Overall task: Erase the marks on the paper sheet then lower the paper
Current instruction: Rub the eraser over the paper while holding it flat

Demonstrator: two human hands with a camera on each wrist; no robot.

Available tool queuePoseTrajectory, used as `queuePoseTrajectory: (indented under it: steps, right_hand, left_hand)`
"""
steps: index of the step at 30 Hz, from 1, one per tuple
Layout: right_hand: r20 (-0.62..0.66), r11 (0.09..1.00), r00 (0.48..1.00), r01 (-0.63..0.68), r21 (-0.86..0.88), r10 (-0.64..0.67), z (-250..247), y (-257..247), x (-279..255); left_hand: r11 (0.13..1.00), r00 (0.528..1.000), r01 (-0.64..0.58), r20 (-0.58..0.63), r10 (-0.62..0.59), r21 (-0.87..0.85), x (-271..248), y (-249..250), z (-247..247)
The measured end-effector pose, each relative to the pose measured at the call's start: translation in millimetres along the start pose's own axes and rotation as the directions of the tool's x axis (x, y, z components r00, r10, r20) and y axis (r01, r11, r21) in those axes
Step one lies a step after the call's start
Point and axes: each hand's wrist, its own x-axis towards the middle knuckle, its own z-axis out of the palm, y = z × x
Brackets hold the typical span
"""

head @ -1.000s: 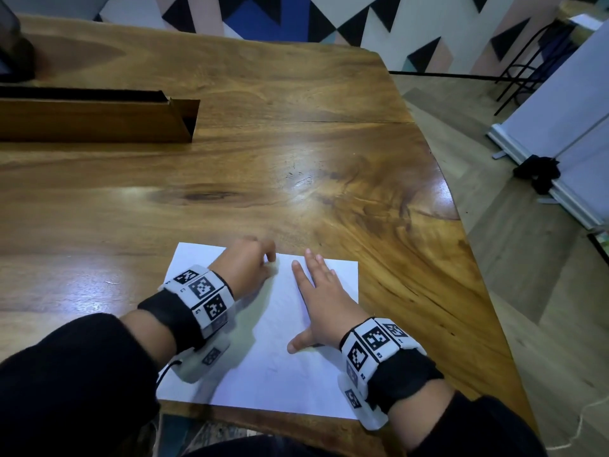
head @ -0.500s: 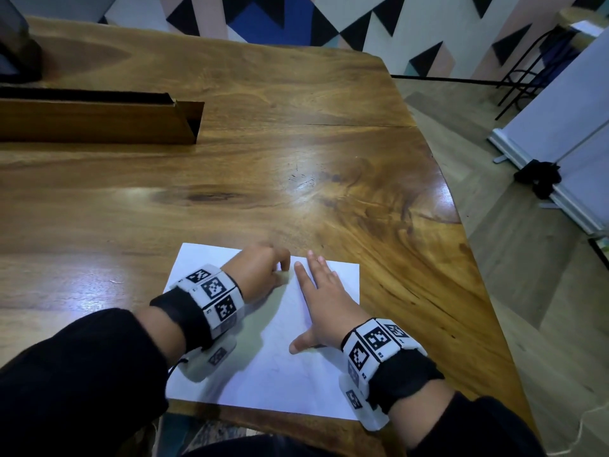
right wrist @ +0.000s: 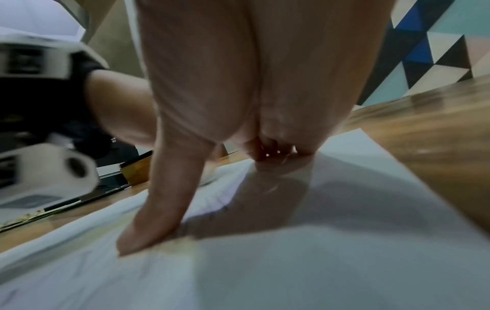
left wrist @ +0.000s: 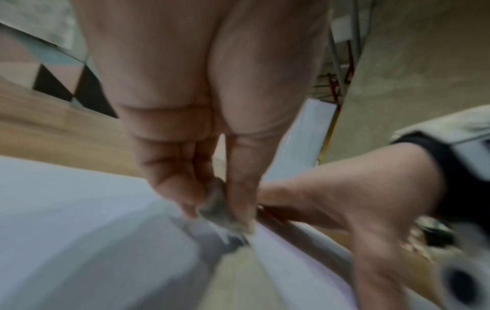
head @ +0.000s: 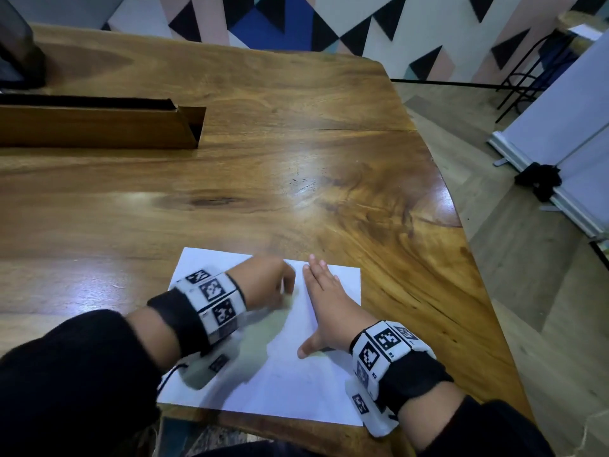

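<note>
A white paper sheet [head: 296,387] lies flat on the wooden table [head: 296,166], close to its near edge. My left hand [head: 280,285] hovers over the sheet's far middle, blurred with motion. In the left wrist view its thumb and fingers pinch a small greyish eraser [left wrist: 217,211] whose lower end touches the paper [left wrist: 79,230]. Just to the right, my right hand [head: 324,301] lies flat on the sheet with straight fingers and the thumb spread. The right wrist view shows that thumb [right wrist: 148,226] pressing the paper [right wrist: 318,251], with faint lines beside it.
A long wooden trough [head: 99,130] lies at the back left, with a dark object [head: 16,57] behind it. The table's curved edge runs down the right. A white banner stand [head: 560,133] and a chair [head: 534,67] are on the floor beyond.
My left hand with the eraser has shifted a little to the right, closer to my right hand, and is now blurred. The right hand and the sheet have stayed put.
</note>
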Motion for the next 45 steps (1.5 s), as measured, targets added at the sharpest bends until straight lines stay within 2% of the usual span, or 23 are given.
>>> queuePoseTrajectory:
  steps: [2,4,6,8,9,10,12,14,15,16,19,21,23,25,26,29,31,36,38,40,42,44,45]
  right_hand:
    - [-0.005,1.000,1.000,0.000,0.003,0.001,0.2,0.0,0.2]
    - [-0.014,1.000,1.000,-0.001,-0.002,0.001,1.1,0.0,0.9]
    - [-0.016,1.000,1.000,0.001,-0.006,-0.001,1.1,0.2,0.8]
    - [-0.014,1.000,1.000,0.005,-0.012,-0.005,0.3,-0.3,-0.3]
    - [-0.015,1.000,1.000,0.005,-0.014,-0.005,0.1,-0.5,-0.5]
    - [-0.015,1.000,1.000,0.004,-0.016,-0.004,0.0,-1.0,-0.6]
    - [-0.014,1.000,1.000,-0.001,-0.020,0.001,-0.4,-1.1,-0.2]
    - [-0.014,1.000,1.000,-0.004,-0.020,0.003,-0.6,-1.2,-0.5]
    - [-0.015,1.000,1.000,-0.002,-0.020,0.002,-0.6,-1.1,-0.4]
    - [-0.014,1.000,1.000,0.001,-0.018,-0.001,-0.7,-1.2,-0.6]
    - [-0.019,1.000,1.000,0.005,-0.015,-0.005,-0.5,-1.2,-1.0]
    - [-0.014,1.000,1.000,0.005,-0.026,-0.005,-0.3,-1.5,-1.0]
    - [-0.012,1.000,1.000,0.003,-0.030,-0.003,-0.4,-1.1,0.0]
    - [-0.008,0.999,1.000,0.000,-0.036,0.000,-0.5,-1.3,0.6]
    - [-0.005,0.999,1.000,-0.001,-0.043,0.000,-0.6,-1.6,0.9]
    - [0.005,0.999,1.000,-0.003,-0.045,0.004,-1.1,-2.2,0.9]
    - [0.008,0.998,1.000,-0.007,-0.056,0.007,-1.3,-2.2,0.4]
    - [0.013,0.999,1.000,-0.007,-0.050,0.007,-1.3,-2.4,0.4]
    - [0.011,0.999,1.000,-0.004,-0.052,0.005,-1.0,-1.7,0.0]
    - [0.012,0.999,1.000,-0.001,-0.053,0.002,-0.3,-0.9,-0.7]
    - [0.014,0.999,1.000,-0.003,-0.050,0.004,0.2,-0.3,-1.0]
    - [0.012,0.999,1.000,-0.004,-0.041,0.004,0.1,-0.7,-0.9]
    - [0.009,0.999,1.000,-0.002,-0.036,0.003,0.0,-0.7,-0.6]
  left_hand:
    - [0.999,0.986,0.037,-0.163,-0.042,-0.036,15.9,2.6,-0.6]
    - [0.997,0.973,0.035,-0.225,-0.048,-0.062,17.5,2.5,5.8]
    - [0.999,0.989,-0.028,-0.149,0.021,-0.046,8.8,-0.6,12.3]
    - [0.996,0.996,-0.085,0.025,0.086,-0.029,2.0,-3.5,12.0]
    - [0.996,0.992,-0.087,0.092,0.089,-0.028,2.0,-3.7,8.3]
    - [0.997,0.991,-0.079,0.102,0.081,-0.027,5.0,-3.5,5.5]
    - [0.999,0.998,-0.035,-0.043,0.034,-0.027,17.3,-2.3,3.4]
    - [1.000,0.975,-0.003,-0.221,-0.002,-0.020,22.0,-0.3,7.8]
    - [0.999,0.970,-0.011,-0.242,0.002,-0.034,19.3,0.0,11.1]
    - [0.999,0.978,-0.034,-0.205,0.025,-0.041,14.4,-0.5,14.6]
    - [0.991,0.990,-0.133,0.055,0.133,-0.004,-1.3,-3.3,17.4]
    - [0.991,0.986,-0.133,0.100,0.133,-0.005,1.1,-5.4,11.5]
    - [0.997,0.997,-0.059,-0.053,0.056,-0.048,13.4,-7.1,9.3]
    - [0.999,0.969,0.002,-0.247,-0.016,-0.054,18.4,-4.0,12.8]
    - [0.999,0.963,-0.010,-0.268,-0.003,-0.049,16.2,0.0,16.4]
    - [0.990,0.986,-0.136,-0.106,0.131,-0.041,-3.7,8.2,28.6]
    - [0.981,0.981,-0.193,-0.001,0.193,-0.009,-16.2,6.5,32.2]
    - [0.978,0.975,-0.208,0.084,0.205,0.024,-27.9,2.0,40.1]
    - [0.985,0.985,-0.171,0.041,0.170,0.014,-17.9,-1.6,34.8]
    - [0.995,0.991,-0.094,-0.099,0.093,-0.011,0.2,-10.3,24.1]
    - [0.998,0.970,-0.053,-0.239,0.044,-0.034,13.4,-16.8,14.0]
    - [0.997,0.964,-0.077,-0.255,0.070,-0.017,13.3,-16.7,12.9]
    - [0.994,0.973,-0.109,-0.206,0.106,-0.004,7.2,-15.5,15.3]
